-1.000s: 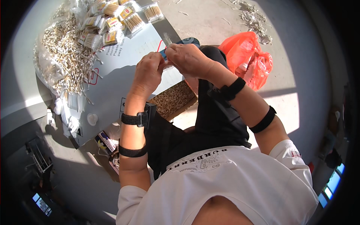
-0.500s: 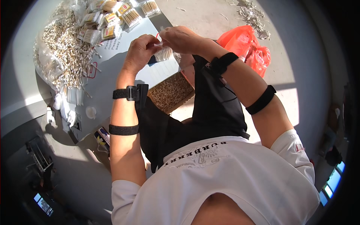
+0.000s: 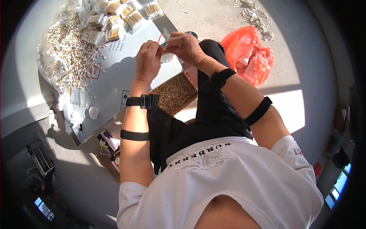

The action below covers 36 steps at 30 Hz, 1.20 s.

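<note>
Sunlit concrete floor surrounds a pale board (image 3: 126, 72) strewn with loose cotton swabs (image 3: 70, 53) and filled packets (image 3: 114, 19), with an orange plastic bag (image 3: 249, 55) off to the right. Both the left hand (image 3: 148, 61) and the right hand (image 3: 185, 46) pinch a small clear packet (image 3: 166, 57) between closed fingertips, above a swab-filled cardboard box (image 3: 175, 93) on the lap. This looks like closing or filling the packet; steady, aligned fingertip pressure seems needed.
</note>
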Motion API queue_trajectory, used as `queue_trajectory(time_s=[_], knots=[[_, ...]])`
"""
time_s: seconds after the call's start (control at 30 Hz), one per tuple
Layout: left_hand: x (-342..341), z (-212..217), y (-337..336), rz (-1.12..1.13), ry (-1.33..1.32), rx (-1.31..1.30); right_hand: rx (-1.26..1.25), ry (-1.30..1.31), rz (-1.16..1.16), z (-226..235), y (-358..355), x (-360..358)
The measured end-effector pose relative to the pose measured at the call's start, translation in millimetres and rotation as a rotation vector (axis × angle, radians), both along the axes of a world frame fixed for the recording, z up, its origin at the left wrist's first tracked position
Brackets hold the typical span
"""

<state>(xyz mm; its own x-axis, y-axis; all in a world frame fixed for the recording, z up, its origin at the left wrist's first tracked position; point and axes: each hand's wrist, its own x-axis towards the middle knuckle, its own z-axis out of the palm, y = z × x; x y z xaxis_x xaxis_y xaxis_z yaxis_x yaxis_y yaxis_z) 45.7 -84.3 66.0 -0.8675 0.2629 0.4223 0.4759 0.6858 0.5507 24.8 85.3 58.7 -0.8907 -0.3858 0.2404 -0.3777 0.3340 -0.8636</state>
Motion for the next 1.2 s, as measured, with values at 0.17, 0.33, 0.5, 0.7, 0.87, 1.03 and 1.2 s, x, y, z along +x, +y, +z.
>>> queue_trajectory(time_s=[0.17,0.33,0.5,0.7,0.87,1.03,1.2], knots=[[-2,5,-11,-0.054,-0.215,0.225,-0.001,0.171,-0.049,-2,-3,1],[-1,6,-14,0.016,-0.485,0.404,-0.143,-0.08,-0.044,-11,-3,-4],[-7,9,-13,0.073,-0.751,0.519,-0.107,-0.324,0.03,-12,-3,-16],[-15,12,-13,0.058,-0.844,0.53,0.216,-0.226,0.088,7,-4,-19],[-16,11,-15,0.016,-0.802,0.464,0.272,0.228,0.104,6,0,-11],[-5,10,-9,-0.088,-0.283,0.193,0.227,0.327,0.069,4,1,-3],[-2,12,-2,-0.072,-0.131,0.003,0.334,0.432,0.038,1,-3,-2]])
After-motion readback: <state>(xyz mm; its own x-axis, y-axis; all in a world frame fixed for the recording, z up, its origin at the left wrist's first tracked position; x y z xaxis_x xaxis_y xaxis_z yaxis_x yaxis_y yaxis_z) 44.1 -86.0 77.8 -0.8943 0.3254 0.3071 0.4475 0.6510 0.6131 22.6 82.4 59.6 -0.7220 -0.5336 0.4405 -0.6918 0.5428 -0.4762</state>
